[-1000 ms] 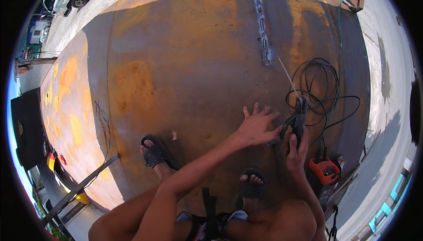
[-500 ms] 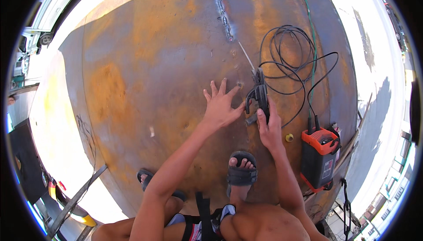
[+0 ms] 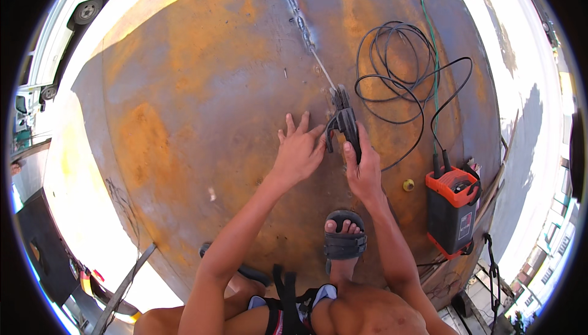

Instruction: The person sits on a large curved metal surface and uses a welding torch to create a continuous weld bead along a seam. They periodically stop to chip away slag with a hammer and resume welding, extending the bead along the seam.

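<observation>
My right hand [image 3: 365, 169] is wrapped round the black handle of a welding electrode holder [image 3: 348, 125]. A thin welding rod [image 3: 324, 70] is clamped in its jaws and points away from me. The rod's tip is at or very near the near end of a rough weld bead [image 3: 295, 11] running along a rust-stained steel plate [image 3: 202, 90]. My left hand [image 3: 299, 156] is spread out on the plate, its thumb close beside the holder's lever. Whether the thumb touches the lever I cannot tell.
An orange and black welding machine [image 3: 452, 212] stands at the right, with black cable [image 3: 422, 84] looped on the plate. A green cord [image 3: 435, 78] runs past it. Nearby lie a small yellow round piece [image 3: 408, 185] and a hanging chain [image 3: 492, 271]. My sandalled foot [image 3: 345, 237] is close.
The electrode holder and my right hand have shifted left; the rod's tip has come to the bead's near end. My left hand has moved slightly left and stays spread.
</observation>
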Tool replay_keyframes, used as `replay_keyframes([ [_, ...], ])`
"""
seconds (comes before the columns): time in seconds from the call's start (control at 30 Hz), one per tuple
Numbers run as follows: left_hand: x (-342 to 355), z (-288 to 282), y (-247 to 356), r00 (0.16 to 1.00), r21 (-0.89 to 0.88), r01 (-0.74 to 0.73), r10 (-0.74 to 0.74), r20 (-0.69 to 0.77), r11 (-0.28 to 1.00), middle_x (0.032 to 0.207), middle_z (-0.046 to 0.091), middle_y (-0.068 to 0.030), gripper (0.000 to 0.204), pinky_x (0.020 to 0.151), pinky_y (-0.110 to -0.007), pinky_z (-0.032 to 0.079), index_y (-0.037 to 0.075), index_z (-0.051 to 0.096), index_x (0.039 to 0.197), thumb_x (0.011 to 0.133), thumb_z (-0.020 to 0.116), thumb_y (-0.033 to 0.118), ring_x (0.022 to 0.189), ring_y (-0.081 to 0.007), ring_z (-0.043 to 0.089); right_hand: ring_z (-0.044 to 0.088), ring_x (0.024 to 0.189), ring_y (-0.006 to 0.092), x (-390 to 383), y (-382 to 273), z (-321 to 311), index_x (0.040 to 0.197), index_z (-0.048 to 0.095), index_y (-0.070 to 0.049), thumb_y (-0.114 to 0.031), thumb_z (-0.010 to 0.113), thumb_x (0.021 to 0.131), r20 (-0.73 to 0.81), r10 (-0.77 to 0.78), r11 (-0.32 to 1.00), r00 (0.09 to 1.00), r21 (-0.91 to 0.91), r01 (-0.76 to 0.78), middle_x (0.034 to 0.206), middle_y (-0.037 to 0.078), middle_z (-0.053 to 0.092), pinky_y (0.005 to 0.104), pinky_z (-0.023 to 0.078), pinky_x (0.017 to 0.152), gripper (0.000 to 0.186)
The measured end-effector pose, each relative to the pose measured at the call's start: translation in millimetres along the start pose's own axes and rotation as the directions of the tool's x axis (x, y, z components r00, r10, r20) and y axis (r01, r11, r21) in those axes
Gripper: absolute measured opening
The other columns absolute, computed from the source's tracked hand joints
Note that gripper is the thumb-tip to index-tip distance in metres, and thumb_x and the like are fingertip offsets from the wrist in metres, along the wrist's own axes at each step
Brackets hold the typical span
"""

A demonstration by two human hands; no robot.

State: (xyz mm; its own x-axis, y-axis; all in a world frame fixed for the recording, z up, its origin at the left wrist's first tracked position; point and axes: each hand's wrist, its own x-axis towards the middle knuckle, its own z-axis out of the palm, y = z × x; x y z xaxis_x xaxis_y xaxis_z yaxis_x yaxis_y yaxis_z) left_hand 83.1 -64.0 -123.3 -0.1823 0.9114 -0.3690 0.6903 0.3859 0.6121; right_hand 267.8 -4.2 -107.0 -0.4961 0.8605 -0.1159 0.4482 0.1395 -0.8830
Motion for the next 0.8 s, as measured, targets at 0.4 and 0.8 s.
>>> replay_keyframes([
  [0.4, -0.2, 4.0, -1.5, 0.998, 0.025, -0.012, 0.013, -0.056, 1.000, 0.163, 0.042, -0.0329, 0.044, 0.114, -0.080, 0.032, 0.005, 0.068, 0.135, 0.108, 0.055, 0.036, 0.150, -0.0672, 0.028, 0.070, 0.112, 0.0506, 0.8, 1.8, 0.1, 0.154, 0.047, 0.002, -0.023, 0.059, 0.111, -0.004, 0.000, 1.000, 1.000, -0.021, 0.000, 0.125, 0.031, 0.069, 0.0483, 0.056, 0.090, 0.051],
  [0.8, 0.6, 0.7, 0.6, 1.000, 0.031, 0.027, -0.028, 0.006, 0.999, 0.168, 0.034, -0.0323, 0.039, 0.117, -0.078, 0.030, 0.015, 0.067, 0.140, 0.108, 0.052, 0.030, 0.153, -0.0678, 0.021, 0.070, 0.111, 0.0495, 1.9, 0.3, -0.6, 0.155, 0.046, 0.001, -0.024, 0.059, 0.112, 0.003, 0.002, 1.000, 1.000, -0.029, -0.002, 0.124, 0.030, 0.070, 0.0479, 0.056, 0.090, 0.052],
])
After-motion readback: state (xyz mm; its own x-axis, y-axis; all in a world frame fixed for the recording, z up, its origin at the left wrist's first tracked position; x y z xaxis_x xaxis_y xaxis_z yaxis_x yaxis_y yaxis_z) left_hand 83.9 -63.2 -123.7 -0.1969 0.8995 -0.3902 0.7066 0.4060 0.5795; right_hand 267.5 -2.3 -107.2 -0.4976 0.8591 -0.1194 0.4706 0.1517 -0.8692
